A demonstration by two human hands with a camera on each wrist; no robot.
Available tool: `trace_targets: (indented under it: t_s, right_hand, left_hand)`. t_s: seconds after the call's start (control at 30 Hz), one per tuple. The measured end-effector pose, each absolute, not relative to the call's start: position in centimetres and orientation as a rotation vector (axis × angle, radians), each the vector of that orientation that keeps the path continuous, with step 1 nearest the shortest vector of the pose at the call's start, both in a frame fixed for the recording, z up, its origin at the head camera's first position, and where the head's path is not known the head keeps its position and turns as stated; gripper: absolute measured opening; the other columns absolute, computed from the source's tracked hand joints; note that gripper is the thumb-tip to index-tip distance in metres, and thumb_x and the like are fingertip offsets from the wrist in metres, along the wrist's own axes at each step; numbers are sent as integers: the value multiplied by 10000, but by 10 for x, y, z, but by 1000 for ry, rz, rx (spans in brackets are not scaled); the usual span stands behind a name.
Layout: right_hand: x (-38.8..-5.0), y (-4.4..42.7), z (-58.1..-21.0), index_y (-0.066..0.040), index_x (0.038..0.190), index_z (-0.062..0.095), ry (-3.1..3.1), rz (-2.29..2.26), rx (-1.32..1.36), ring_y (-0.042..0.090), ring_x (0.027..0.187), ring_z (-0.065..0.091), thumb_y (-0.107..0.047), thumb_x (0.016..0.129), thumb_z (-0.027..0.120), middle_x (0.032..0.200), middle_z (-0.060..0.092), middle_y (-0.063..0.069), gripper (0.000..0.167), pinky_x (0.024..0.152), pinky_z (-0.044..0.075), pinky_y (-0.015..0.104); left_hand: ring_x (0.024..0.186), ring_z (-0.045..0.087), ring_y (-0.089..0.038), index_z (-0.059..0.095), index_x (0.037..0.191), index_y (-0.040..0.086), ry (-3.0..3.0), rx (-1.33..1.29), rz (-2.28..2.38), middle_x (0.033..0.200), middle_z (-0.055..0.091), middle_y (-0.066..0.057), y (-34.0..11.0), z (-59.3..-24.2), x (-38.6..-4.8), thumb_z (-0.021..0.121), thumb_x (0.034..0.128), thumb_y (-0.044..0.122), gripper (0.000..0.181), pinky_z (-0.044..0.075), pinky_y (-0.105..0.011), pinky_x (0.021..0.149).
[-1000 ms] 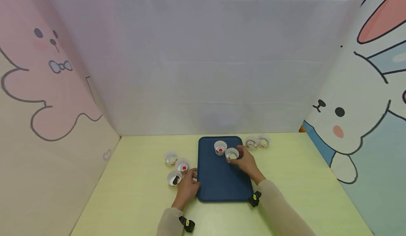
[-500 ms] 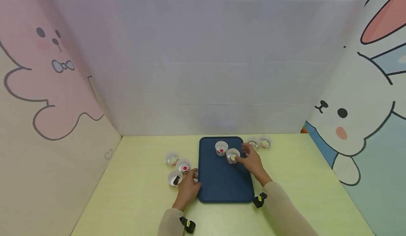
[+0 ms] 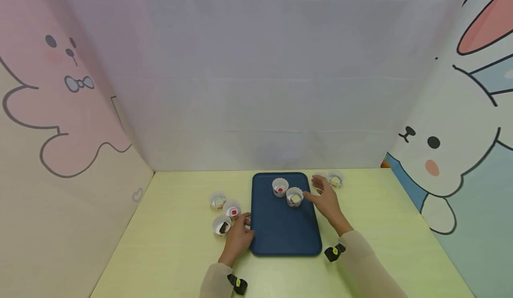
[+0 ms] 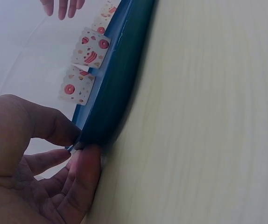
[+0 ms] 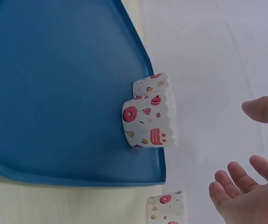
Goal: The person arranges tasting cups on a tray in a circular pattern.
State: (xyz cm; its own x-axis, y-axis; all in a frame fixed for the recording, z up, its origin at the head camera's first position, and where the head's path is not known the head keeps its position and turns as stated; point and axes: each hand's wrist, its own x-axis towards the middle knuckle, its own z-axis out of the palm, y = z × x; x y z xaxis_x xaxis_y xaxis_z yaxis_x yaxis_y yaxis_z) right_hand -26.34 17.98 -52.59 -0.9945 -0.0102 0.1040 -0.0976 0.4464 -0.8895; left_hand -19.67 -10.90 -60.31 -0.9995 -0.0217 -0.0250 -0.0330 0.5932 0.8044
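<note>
My left hand (image 3: 238, 239) pinches the left rim of a dark blue tray (image 3: 285, 235), the thumb (image 4: 54, 123) above and fingers beneath. Two white paper baking cups stand upright at the tray's far end: one baking cup (image 3: 280, 187) with a red piece inside, the other baking cup (image 3: 294, 197) with a yellow-green piece. Just right of the nearer cup is my right hand (image 3: 326, 202), spread and holding nothing. In the right wrist view its thumb and fingers are apart from the dessert-printed cup (image 5: 148, 121).
Left of the tray stand three more cups, holding a yellow-green piece (image 3: 218, 201), a red piece (image 3: 234, 212) and a black piece (image 3: 223, 227). Beyond the tray's right edge stands a cup (image 3: 335, 180) with a yellow-green piece; another beside it is mostly behind my right hand.
My right hand has let go of the nearer cup on the tray and drawn away to the right, its fingers spreading. That cup stays put. The left hand keeps its place on the tray's rim.
</note>
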Motion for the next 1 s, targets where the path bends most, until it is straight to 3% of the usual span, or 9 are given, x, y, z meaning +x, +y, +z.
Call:
trace_targets:
  t_s: [0.37, 1.0]
  right_hand:
    - [-260, 191, -518, -99, 1455, 388, -2586, 1627, 97, 344, 1371, 424, -194, 863, 739, 1465, 452, 180, 695, 1133, 346, 479]
    - [-251, 212, -493, -61, 1465, 372, -2524, 1618, 123, 343, 1388, 409, -145, 890, 703, 1476, 444, 180, 669, 1146, 334, 468]
  left_hand:
    - [784, 619, -110, 553, 1327, 47, 2825, -18, 1395, 997, 619, -41, -109, -602, -195, 633, 777, 46, 556, 482, -294, 657]
    - [810, 630, -122, 537, 1363, 85, 2796, -60, 1389, 1029, 620, -29, -108, -603, -196, 612, 814, 73, 554, 494, -323, 705]
